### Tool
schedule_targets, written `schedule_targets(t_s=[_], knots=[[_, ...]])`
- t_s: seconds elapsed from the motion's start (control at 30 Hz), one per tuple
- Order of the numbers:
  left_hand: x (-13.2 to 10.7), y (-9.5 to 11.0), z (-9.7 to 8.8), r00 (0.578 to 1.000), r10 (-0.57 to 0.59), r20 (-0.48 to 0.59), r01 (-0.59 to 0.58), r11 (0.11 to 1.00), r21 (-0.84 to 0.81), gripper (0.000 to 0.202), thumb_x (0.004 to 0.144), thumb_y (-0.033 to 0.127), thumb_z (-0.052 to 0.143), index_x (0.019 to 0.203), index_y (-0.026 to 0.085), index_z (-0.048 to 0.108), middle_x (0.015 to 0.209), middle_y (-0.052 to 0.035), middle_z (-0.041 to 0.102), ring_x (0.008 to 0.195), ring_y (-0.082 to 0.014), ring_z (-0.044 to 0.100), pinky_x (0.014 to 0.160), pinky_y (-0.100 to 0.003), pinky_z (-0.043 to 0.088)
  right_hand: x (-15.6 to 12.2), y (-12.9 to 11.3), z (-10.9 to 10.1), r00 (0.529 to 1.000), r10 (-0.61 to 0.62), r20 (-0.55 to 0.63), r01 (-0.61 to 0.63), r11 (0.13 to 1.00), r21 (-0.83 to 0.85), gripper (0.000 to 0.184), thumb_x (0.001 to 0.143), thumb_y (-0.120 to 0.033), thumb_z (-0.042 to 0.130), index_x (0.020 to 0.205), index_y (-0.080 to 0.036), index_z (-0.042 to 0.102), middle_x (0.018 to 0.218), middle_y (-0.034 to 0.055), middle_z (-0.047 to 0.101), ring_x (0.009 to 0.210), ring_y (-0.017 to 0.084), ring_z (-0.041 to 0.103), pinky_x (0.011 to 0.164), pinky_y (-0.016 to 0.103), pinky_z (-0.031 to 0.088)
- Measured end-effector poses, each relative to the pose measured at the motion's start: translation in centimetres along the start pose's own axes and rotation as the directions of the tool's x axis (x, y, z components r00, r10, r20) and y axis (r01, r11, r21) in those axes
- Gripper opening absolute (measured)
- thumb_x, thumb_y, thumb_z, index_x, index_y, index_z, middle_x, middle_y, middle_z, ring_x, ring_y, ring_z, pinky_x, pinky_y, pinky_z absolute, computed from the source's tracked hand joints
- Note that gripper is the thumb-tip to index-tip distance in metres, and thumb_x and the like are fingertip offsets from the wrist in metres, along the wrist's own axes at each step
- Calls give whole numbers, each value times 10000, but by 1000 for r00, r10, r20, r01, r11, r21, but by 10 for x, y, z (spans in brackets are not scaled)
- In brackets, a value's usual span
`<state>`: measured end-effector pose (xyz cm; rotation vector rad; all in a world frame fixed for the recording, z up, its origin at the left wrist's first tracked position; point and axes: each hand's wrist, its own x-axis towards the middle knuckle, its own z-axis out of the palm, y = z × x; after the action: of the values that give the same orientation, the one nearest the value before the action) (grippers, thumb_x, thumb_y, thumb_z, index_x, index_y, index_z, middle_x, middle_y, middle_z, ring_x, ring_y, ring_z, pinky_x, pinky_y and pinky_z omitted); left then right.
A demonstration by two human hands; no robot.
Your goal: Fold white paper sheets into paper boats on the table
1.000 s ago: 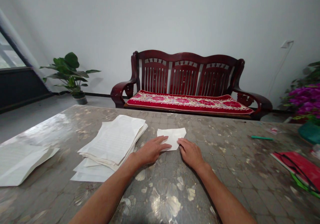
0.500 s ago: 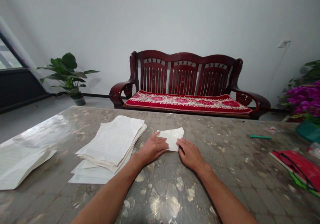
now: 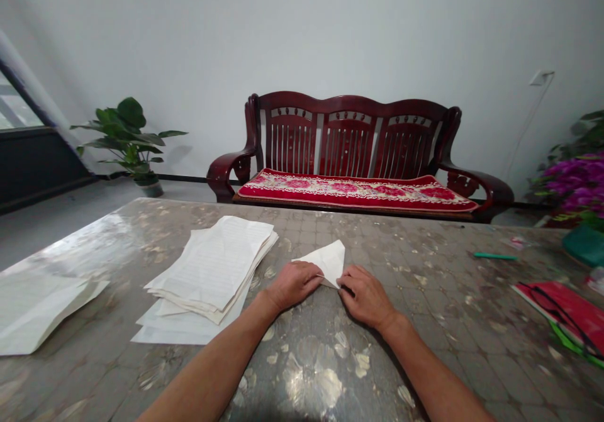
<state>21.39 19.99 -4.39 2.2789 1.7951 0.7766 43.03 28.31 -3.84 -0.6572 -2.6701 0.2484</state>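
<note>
A small folded piece of white paper [image 3: 330, 260] lies between my hands on the patterned tabletop [image 3: 311, 372], its far corner pointing away from me. My left hand [image 3: 296, 283] is closed on the paper's near left edge, thumb and fingers together. At the near right corner, the fingertips of my right hand [image 3: 365, 293] pinch the paper. The near edge looks slightly raised off the table. To the left of my left hand rests a stack of white lined sheets [image 3: 217, 265], its lower sheets sticking out unevenly.
More folded paper [image 3: 38, 309] lies at the far left. On the right are a green pen [image 3: 495, 256] and a red book [image 3: 566, 309] with a black strap-like item across it. Beyond the table stand a wooden bench [image 3: 349, 139], a potted plant [image 3: 136, 139] and purple flowers [image 3: 576, 183].
The paper has gone from a wider, flatter shape to a more pointed one. My left hand's spread fingers have closed on its near edge, and my right fingers have moved to its near corner.
</note>
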Motion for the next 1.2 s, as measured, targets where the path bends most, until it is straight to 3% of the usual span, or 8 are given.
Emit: schedule_targets(t_s=[0.13,0.3,0.6,0.8,1.2], knots=[[6,-1,4,988,-153,13,153,984,-90,219,940,313,517,855,195,681,842,-18,712,803,-154,638,728,-235,439,-1,0,0,1000,9,-21,-10,999,-41,151,881,-166,579,821,-212,710,859,38,656,878,179,567,789,278,424],[17,-4,8,937,-346,51,350,934,-76,252,916,346,540,770,167,641,719,1,663,675,-144,573,612,-238,356,0,0,4,999,14,-52,-16,999,-52,164,871,-143,580,755,-200,681,811,33,645,835,174,563,761,273,413],[31,2,7,884,-463,65,462,886,25,200,887,313,556,874,164,689,849,-53,727,778,-187,638,669,-259,394,0,2,8,997,-19,-73,12,995,-97,196,894,-140,545,736,-199,644,793,35,616,805,180,529,741,282,390],[30,8,13,859,-511,1,508,854,114,203,906,289,533,979,172,682,1022,-102,727,931,-217,666,758,-289,451,-1,1,7,998,-19,-52,13,994,-112,155,881,-133,567,761,-197,641,814,38,622,821,189,525,746,289,387],[30,17,14,830,-553,-80,558,818,138,189,936,244,484,935,168,657,990,-96,671,880,-202,650,753,-287,468,-2,-1,6,999,-45,-28,42,995,-95,177,889,-127,547,823,-208,690,834,50,629,861,200,520,775,302,397]])
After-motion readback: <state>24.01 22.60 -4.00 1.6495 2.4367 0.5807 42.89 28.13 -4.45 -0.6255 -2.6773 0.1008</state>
